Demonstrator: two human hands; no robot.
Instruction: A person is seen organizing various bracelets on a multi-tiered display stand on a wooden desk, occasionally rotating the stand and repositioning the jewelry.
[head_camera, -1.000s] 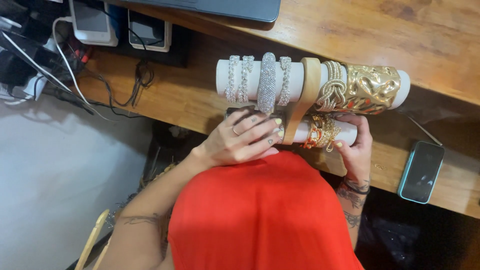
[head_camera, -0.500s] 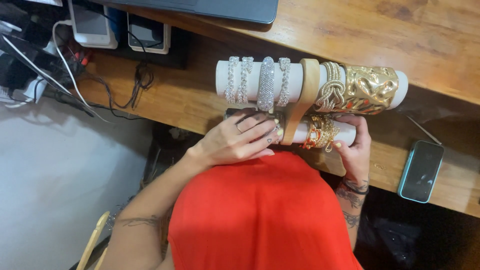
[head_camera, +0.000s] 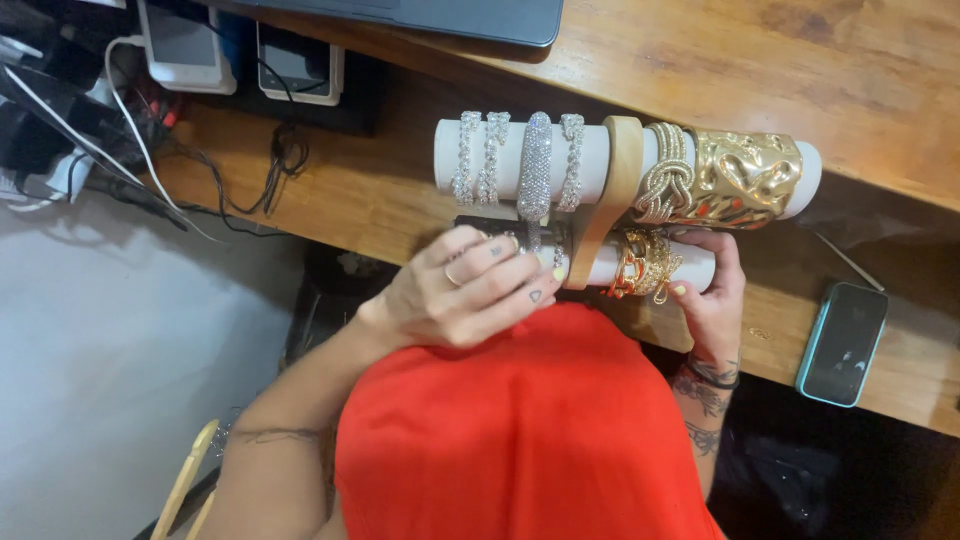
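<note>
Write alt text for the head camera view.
A person's left hand and right hand grip the lower roll of a two-tier bracelet stand on a wooden desk; rhinestone bracelets and gold cuffs ring the rolls, and a phone lies to the right.

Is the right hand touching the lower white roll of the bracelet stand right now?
Touching. The head view shows the right hand wrapped around the end of the lower white roll, beside the gold chain bracelet, with no gap visible.

Two rolls (head_camera: 600, 165) — two hands (head_camera: 465, 290)
</note>
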